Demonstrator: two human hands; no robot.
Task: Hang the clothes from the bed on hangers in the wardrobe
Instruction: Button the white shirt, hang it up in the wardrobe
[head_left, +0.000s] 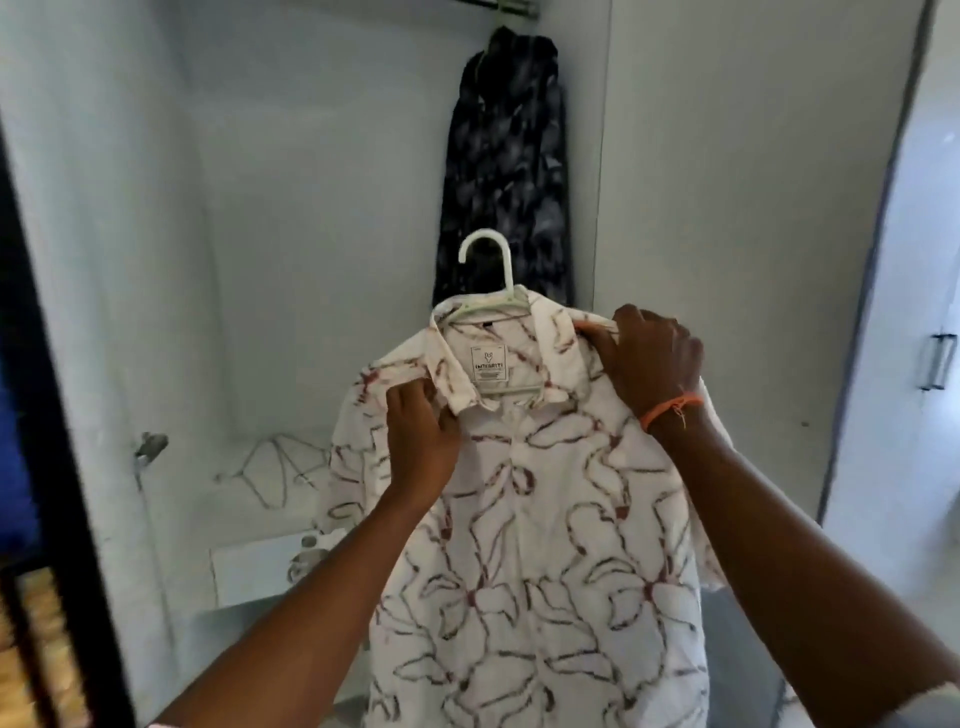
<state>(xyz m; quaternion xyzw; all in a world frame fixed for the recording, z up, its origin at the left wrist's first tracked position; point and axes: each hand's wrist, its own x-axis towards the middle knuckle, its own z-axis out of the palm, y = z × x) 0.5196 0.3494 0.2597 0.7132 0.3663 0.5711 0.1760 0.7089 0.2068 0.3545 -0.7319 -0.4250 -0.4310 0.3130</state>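
Both hands raised, fingers (597, 340) curled.

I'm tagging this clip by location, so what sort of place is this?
Most likely the inside of a bedroom wardrobe: a dark patterned garment hangs from a rail, spare wire hangers lie on a shelf, and both hands hold a white floral shirt on a white hanger.

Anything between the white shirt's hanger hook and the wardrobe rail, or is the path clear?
Nothing visible blocks it. The white shirt sits on its hanger, held by both hands below the rail. The dark shirt already hangs at the rail's right end, just behind the hook, so the open stretch lies to its left.
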